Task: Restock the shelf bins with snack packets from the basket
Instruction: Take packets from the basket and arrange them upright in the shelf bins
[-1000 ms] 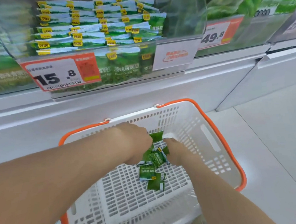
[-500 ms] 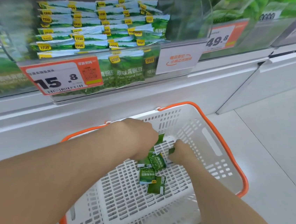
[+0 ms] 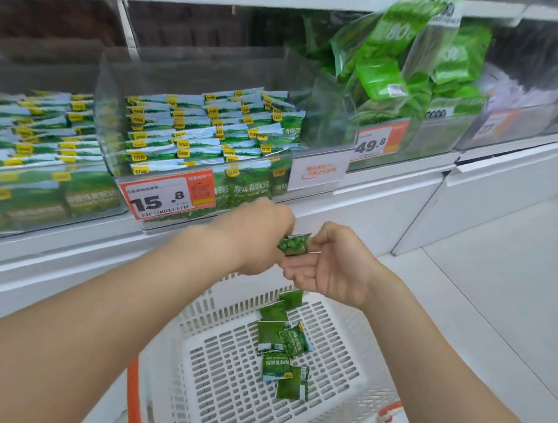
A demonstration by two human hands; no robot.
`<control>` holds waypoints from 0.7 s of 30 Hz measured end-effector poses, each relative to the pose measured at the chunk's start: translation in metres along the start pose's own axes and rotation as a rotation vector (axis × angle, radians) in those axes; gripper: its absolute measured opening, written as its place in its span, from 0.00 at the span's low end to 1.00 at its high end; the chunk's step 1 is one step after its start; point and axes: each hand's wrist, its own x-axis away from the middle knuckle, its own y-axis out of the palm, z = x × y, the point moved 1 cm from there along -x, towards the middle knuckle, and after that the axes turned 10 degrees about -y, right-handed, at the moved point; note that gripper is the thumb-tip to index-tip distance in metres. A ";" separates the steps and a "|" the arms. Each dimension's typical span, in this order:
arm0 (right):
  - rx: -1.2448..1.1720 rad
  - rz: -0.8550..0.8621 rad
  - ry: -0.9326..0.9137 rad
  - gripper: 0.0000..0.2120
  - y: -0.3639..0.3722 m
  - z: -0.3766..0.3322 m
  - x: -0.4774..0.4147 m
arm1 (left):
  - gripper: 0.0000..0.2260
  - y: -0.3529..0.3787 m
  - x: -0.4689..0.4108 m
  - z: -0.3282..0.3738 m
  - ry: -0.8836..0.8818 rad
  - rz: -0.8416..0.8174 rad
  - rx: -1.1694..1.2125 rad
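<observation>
**Left hand** [image 3: 259, 237]: the fingers are curled tight round a held packet [image 3: 294, 244], with the back of the hand toward the camera. The packet sticks out of the fist on the side facing the other hand, so its free edge is presented there. How many packets the fist contains cannot be told.

**Right hand** [image 3: 333, 267]: the palm is turned up, the fingers [image 3: 299, 274] are loosely curved just beneath the held packet, and the thumb tip is at its outer edge. Whether the thumb pinches the packet or only touches it cannot be told. The likely purpose is to steady or square the packet before loading.

**Basket** [image 3: 220, 389]: it sits directly below both hands. Loose packets [image 3: 281, 345] lie in a cluster on its floor, well below the fingers. With the hands over the basket, a dropped packet should fall back into it.

**Bin** [image 3: 108, 126]: it stands above and beyond the fingers. It holds matching packets stacked flat in rows, and space shows above the stacks. Its price tag [image 3: 169, 197] hangs just above the left knuckles.

**Green bags** [image 3: 411, 70]: these are up and to the right of the fingers. They are a different product, so nothing should be loaded there.

**Step in hand (judged)**: the held packet is on its way from basket to bin. The next move is to raise it over the bin front and lay it flat on a stack. Several packets are not yet shelved.
</observation>
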 end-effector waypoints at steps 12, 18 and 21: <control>0.353 0.224 -0.747 0.11 0.033 -0.031 0.030 | 0.13 -0.046 0.028 -0.012 -0.127 -0.019 0.885; 0.536 0.298 -1.055 0.11 0.050 -0.045 0.033 | 0.18 -0.057 0.036 -0.003 -0.180 0.116 0.712; 0.599 0.299 -1.067 0.14 0.052 -0.060 0.037 | 0.21 -0.061 0.030 -0.010 -0.169 0.369 0.548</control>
